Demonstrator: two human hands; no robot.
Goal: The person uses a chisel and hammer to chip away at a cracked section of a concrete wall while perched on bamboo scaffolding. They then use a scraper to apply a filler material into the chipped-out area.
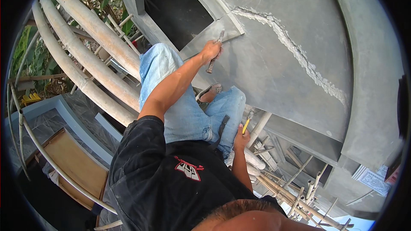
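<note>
My left hand (211,51) is closed around a short, rough, rust-brown metal bar (211,66) whose two ends stick out past the fist. It is raised close to the grey plastered wall (274,77), by the lower corner of a window opening. Low on the right, beside my knee, my right hand (242,137) grips a slim yellow-handled tool (245,125); its far end is too small to make out. A jagged, chipped groove (295,51) runs from the window corner down the wall to the right, apart from both hands.
I sit high up, with thick bamboo poles (85,55) to my left and more bamboo scaffolding (295,192) below right. The window opening (171,8) is dark inside. A wall ledge (299,132) juts beyond my knees. Down on the left lies a brown wooden panel (79,162).
</note>
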